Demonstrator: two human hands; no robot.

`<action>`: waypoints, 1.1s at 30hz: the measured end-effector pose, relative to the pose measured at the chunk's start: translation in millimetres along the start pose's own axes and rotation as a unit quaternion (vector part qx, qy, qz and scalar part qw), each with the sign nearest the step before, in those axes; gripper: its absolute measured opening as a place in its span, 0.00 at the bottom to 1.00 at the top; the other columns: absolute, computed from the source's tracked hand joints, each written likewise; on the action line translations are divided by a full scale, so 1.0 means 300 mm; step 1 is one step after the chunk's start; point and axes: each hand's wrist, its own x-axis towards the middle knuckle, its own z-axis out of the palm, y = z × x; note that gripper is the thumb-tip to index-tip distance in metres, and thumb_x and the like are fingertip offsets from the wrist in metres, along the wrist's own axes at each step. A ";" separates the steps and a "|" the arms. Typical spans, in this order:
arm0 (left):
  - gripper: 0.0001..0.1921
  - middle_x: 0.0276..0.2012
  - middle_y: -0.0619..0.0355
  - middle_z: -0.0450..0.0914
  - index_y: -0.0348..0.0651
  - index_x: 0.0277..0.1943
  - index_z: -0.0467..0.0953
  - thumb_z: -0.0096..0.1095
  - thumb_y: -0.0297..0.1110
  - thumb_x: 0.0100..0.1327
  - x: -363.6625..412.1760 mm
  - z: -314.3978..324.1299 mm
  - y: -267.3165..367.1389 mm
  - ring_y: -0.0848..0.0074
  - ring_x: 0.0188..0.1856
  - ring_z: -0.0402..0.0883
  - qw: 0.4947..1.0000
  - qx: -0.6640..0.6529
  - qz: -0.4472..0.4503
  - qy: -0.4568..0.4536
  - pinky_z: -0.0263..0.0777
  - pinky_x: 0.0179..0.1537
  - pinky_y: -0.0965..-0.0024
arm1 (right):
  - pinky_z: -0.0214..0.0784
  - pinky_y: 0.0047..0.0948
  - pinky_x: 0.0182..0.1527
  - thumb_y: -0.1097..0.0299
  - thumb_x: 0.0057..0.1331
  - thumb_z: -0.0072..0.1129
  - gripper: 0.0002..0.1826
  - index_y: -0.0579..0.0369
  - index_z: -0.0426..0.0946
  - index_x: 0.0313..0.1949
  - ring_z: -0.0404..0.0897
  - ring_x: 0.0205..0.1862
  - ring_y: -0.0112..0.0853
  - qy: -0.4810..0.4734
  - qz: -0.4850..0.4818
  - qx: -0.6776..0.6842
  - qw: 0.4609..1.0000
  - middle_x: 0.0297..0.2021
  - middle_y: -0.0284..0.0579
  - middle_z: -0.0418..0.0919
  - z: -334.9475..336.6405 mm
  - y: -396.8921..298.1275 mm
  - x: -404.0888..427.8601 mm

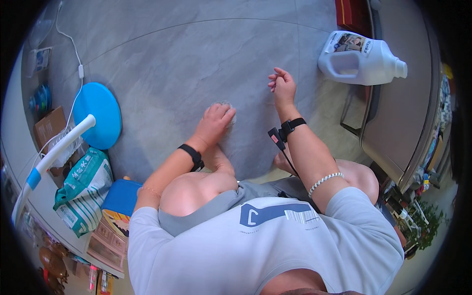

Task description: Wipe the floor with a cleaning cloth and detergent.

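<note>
My left hand [214, 123] rests palm down on the grey tiled floor [177, 73]. Under its fingers it grips a crumpled, translucent wad [233, 115], perhaps film or a thin cloth; most of it is hidden. Up and to the right of it, my right hand [284, 86] hovers with loosely curled fingers and nothing visible in them. A black strap with a small cabled device [276, 139] is around the right wrist. Farther right is a white plastic jug [374, 66] with a moulded handle and a printed label, apart from both hands.
On the left are a blue round base [99, 114] with a white pole [59, 147], a white cable [75, 48], a teal printed bag [86, 188] and a cardboard box [49, 123]. A brown-grey furniture panel [402, 107] and a red box [350, 16] border the right.
</note>
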 end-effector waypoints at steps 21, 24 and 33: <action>0.29 0.57 0.48 0.81 0.44 0.59 0.78 0.75 0.23 0.51 0.497 -0.077 -0.223 0.50 0.61 0.78 0.995 -0.068 0.063 0.027 0.74 0.63 0.53 | 0.79 0.53 0.46 0.68 0.67 0.58 0.41 0.44 0.63 0.80 0.83 0.44 0.56 -0.078 -0.152 -0.534 0.828 0.47 0.55 0.73 0.007 0.121 -0.282; 0.29 0.57 0.47 0.82 0.44 0.60 0.78 0.74 0.24 0.52 0.577 -0.021 -0.149 0.52 0.62 0.79 0.988 -0.133 0.056 -0.062 0.74 0.65 0.54 | 0.79 0.54 0.47 0.68 0.67 0.58 0.42 0.44 0.60 0.82 0.83 0.44 0.57 -0.060 -0.137 -0.532 0.833 0.48 0.57 0.73 0.008 0.113 -0.274; 0.28 0.55 0.49 0.81 0.43 0.61 0.76 0.70 0.25 0.55 0.140 -0.152 -0.300 0.55 0.59 0.81 0.950 -0.105 -0.215 0.199 0.75 0.63 0.56 | 0.79 0.55 0.49 0.64 0.70 0.55 0.42 0.39 0.55 0.84 0.84 0.47 0.55 -0.103 -0.111 -0.554 0.819 0.50 0.57 0.78 0.095 0.002 -0.164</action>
